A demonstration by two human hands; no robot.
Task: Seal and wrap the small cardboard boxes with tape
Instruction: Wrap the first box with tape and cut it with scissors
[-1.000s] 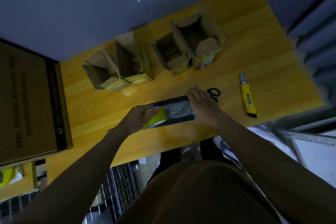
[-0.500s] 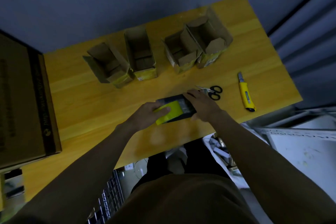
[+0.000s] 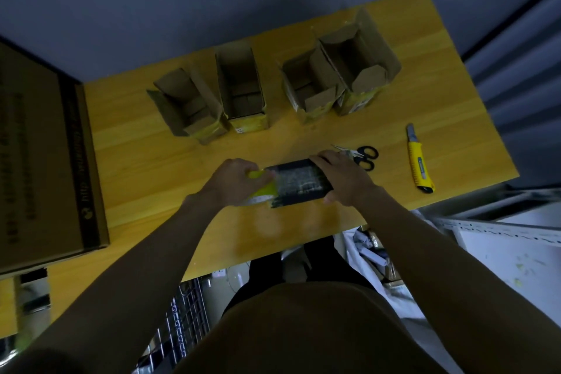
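Your two hands meet over the small dark box (image 3: 299, 183), which lies flat on the wooden bench (image 3: 145, 167) near its front edge; take that box as the landmark. Its top looks glossy, as if already covered in clear tape.

Your left hand (image 3: 233, 184) sits at the box's left end, fingers curled around a yellow tape piece (image 3: 263, 188) that touches that end; what the yellow thing is exactly is hard to tell in the dim light. Your right hand (image 3: 344, 179) clasps the box's right end, fingers bent over the far edge and thumb at the near corner.

Just right of the box, touching distance from your right hand, lie the black-handled scissors (image 3: 362, 155). Farther right, well apart from the box, the yellow utility knife (image 3: 418, 161) lies with its blade end pointing away from you.

Behind the box, four open cardboard boxes (image 3: 243, 88) stand in a row along the back of the bench, flaps up. Far to the box's left, a large brown carton (image 3: 39, 155) rests on the bench's left end.
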